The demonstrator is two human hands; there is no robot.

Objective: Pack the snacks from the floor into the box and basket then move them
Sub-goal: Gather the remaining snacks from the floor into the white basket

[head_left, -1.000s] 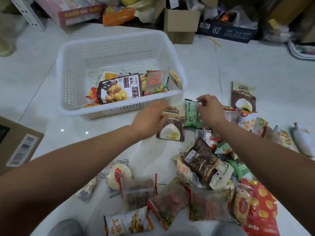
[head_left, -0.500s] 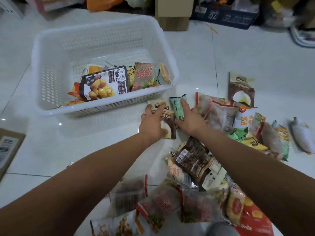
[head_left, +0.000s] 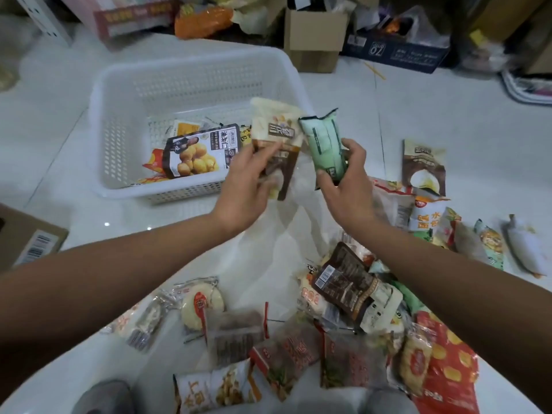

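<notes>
At frame centre, above the white basket's [head_left: 191,85] near right corner, the left hand [head_left: 248,186] grips a brown-and-cream packet [head_left: 274,135] and the right hand [head_left: 346,186] grips a green packet [head_left: 324,144].

basket [head_left: 119,121] left, packets inside | loose snacks [head_left: 343,339] right and near | cardboard box [head_left: 310,40] behind basket

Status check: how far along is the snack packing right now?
Done: a few packets, among them a chestnut packet, lie in the white basket. In hand: the left hand holds a brown-and-cream packet and the right hand a green packet, both raised by the basket's right end. Left: many packets on the floor, such as the red bag; the cardboard box interior is out of view.
</notes>
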